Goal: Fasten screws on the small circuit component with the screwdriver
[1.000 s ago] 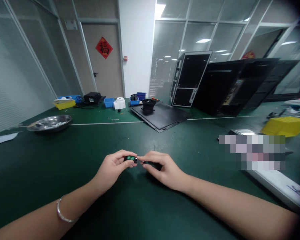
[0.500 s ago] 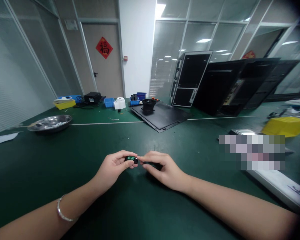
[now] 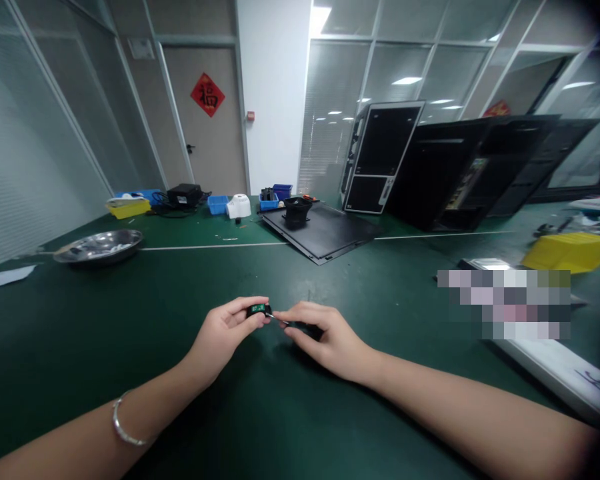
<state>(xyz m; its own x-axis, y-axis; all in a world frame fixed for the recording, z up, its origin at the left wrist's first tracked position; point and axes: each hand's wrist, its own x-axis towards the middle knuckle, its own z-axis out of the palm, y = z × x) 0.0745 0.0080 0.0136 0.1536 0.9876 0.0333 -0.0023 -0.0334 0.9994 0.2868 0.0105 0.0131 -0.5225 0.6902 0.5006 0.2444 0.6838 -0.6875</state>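
Observation:
Near the middle of the green table (image 3: 260, 413), my left hand (image 3: 227, 333) pinches a small black electronic part with a green patch (image 3: 257, 309) between thumb and fingers. Light marks like digits show on the patch. My right hand (image 3: 325, 333) is closed round a thin dark tool with a shiny metal tip (image 3: 274, 316). The tip meets the right end of the part or lies just beside it. Most of the tool is hidden by my fingers, so its exact kind is unclear.
A black panel (image 3: 345, 233) carries a black bracket-like piece (image 3: 297, 209). Metal bowl (image 3: 100, 248) at left; blue bins (image 3: 218, 205), a white housing (image 3: 239, 206) and black computer cases (image 3: 385, 157) behind. At right are a long white box (image 3: 555, 367) and a yellow bin (image 3: 570, 252).
My left hand has moved slightly up and left, turning the part so its digit-like marks show. A shiny tool tip now appears between my hands. My right hand has barely moved.

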